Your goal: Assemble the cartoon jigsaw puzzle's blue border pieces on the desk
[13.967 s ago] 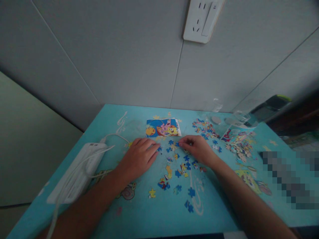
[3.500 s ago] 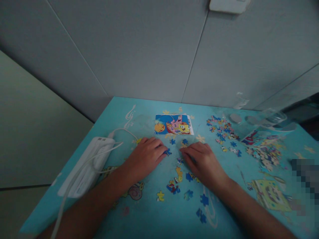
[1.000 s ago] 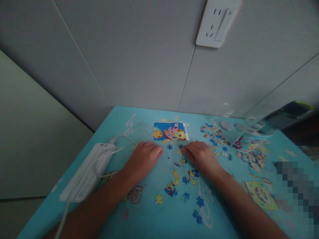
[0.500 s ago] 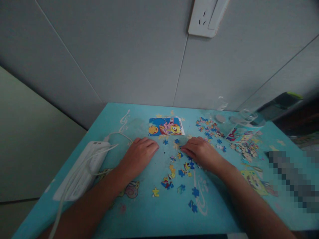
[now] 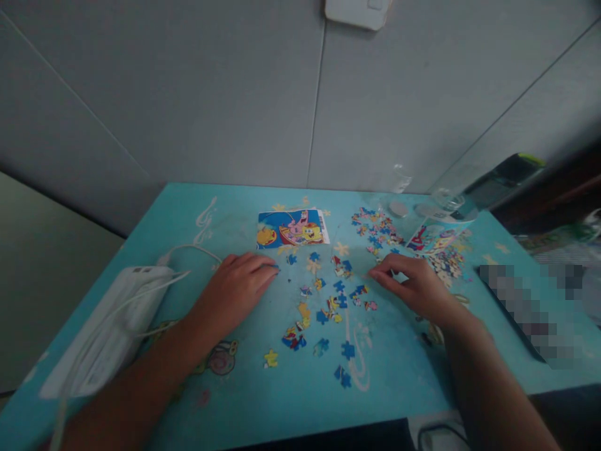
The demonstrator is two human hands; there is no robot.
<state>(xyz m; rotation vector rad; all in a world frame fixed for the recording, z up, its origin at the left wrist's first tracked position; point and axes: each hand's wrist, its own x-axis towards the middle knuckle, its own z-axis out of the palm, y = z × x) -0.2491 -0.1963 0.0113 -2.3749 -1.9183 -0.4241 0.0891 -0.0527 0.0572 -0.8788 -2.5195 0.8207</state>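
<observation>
My left hand (image 5: pixel 235 289) lies palm down on the turquoise table (image 5: pixel 263 401), fingers stretched flat, its fingertips beside a small blue jigsaw piece (image 5: pixel 292 259). My right hand (image 5: pixel 416 285) hovers low to the right, fingers loosely curled and apart, fingertips near a few loose pieces (image 5: pixel 361 293). Between the hands lie several scattered blue and yellow puzzle pieces (image 5: pixel 323 310). A small cartoon reference picture (image 5: pixel 292 228) lies flat just beyond them.
A white power strip (image 5: pixel 107 326) with cables sits at the left. A larger heap of pieces (image 5: pixel 375 232) and a second heap (image 5: pixel 446 260) lie at the right, by a cartoon-printed container (image 5: pixel 429 238) and a clear jar (image 5: pixel 446 207). A wall rises behind.
My right hand has drawn away to the right from the middle pieces and lifted its fingers. The left hand stays flat. The view has shifted right and down.
</observation>
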